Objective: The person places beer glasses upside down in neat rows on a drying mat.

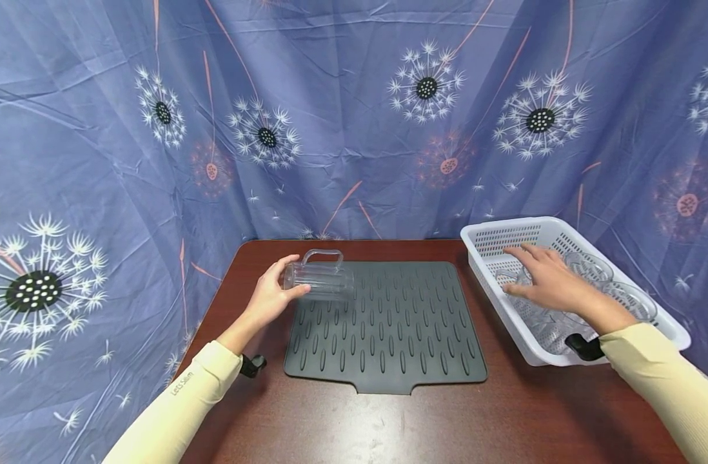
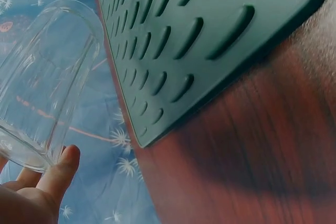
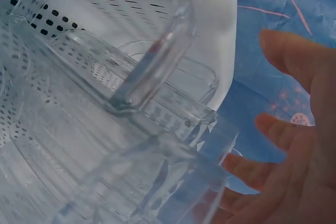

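My left hand (image 1: 271,295) grips a clear glass mug (image 1: 331,282) by its base end, thumb on the near side. The mug lies sideways in the air over the drying mat's (image 1: 383,322) far left part, its handle toward the back and its mouth to the right. In the left wrist view, fingertips (image 2: 62,169) press against the base of the mug (image 2: 50,77). On the right, my right hand (image 1: 548,280) reaches over the white basket (image 1: 496,306) with fingers spread. The right wrist view shows its fingertips right at a ribbed glass mug (image 3: 173,182) with a handle.
Several clear glass mugs (image 1: 589,267) lie inside the perforated basket at the table's right. The dark ridged mat covers the middle of the brown wooden table (image 1: 307,419). A blue dandelion-print cloth (image 1: 354,129) hangs behind and along the left side.
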A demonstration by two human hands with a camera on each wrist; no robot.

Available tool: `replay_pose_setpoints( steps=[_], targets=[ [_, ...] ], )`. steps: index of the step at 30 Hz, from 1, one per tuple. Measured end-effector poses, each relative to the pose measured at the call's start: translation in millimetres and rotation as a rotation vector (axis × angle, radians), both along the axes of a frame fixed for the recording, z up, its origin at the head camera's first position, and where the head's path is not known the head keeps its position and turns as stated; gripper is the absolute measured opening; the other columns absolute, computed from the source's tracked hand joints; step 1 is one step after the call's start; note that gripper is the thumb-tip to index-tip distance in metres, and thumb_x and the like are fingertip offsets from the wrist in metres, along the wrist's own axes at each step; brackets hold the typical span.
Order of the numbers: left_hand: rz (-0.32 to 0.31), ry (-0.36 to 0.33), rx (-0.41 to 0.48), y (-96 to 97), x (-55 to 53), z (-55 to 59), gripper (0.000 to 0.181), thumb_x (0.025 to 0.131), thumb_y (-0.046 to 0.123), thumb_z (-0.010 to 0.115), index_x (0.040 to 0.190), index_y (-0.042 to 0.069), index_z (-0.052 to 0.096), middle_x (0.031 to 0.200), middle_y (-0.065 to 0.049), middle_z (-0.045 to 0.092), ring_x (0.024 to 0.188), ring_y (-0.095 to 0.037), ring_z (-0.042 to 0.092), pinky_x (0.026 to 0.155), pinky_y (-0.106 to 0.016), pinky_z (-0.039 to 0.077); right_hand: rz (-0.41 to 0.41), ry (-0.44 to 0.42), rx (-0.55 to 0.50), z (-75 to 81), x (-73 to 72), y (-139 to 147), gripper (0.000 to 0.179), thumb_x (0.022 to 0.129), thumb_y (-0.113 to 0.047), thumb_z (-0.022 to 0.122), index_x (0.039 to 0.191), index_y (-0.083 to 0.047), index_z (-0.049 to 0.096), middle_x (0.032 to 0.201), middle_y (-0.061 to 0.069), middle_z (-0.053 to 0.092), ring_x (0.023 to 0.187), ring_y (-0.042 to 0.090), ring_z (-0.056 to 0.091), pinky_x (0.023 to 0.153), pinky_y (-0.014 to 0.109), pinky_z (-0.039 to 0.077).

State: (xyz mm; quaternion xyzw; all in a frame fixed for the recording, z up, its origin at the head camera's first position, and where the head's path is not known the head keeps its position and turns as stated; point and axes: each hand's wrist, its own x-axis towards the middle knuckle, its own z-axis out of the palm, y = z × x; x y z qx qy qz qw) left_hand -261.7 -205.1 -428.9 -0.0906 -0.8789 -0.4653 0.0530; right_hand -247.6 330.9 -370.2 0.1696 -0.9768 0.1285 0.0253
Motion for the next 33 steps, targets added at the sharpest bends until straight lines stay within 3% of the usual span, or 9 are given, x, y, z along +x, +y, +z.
replay_pose_setpoints(
  steps=[7,15,22,33],
  targets=[
    [0.006,0.028,-0.031,-4.5,-6.5,4.6,0.072,0.086,0.024,0.081,0.149,0.021,0.047,0.148,-0.011,0.05,0.128,-0.031,0.053,0.103,-0.052,0.044,0.016,-0.065,0.046,-5.9,-0.3,2,0.08,0.09,-0.04,0.074,0.151,-0.004,0.038,0.15,0.041,0.029,0.133,0.066,0.025,0.099,0.083,0.021],
    [0.013,0.046,-0.07,-9.7,-10.2,9.9,0.073,0.086,0.03,0.081,0.15,0.021,0.046,0.148,-0.01,0.051,0.128,-0.031,0.051,0.102,-0.052,0.043,0.026,-0.04,0.083,-9.0,-0.7,4,0.075,0.09,-0.039,0.074,0.148,-0.003,0.043,0.148,0.041,0.032,0.132,0.064,0.027,0.099,0.083,0.022],
    [0.017,0.057,-0.104,-14.5,-14.8,14.8,0.075,0.085,0.031,0.082,0.15,0.019,0.046,0.15,-0.013,0.049,0.141,-0.033,0.043,0.111,-0.056,0.036,-0.014,-0.024,0.154,-9.3,-2.2,6,0.074,0.091,-0.04,0.072,0.149,-0.005,0.042,0.15,0.039,0.031,0.133,0.068,0.024,0.101,0.083,0.017],
    [0.025,0.075,-0.17,-17.2,-26.9,25.9,0.075,0.085,0.031,0.081,0.15,0.017,0.047,0.149,-0.014,0.049,0.14,-0.037,0.042,0.112,-0.056,0.035,-0.008,-0.037,0.152,-13.5,-3.1,11,0.072,0.093,-0.041,0.07,0.149,-0.005,0.042,0.152,0.038,0.029,0.131,0.068,0.028,0.1,0.083,0.019]
  ],
)
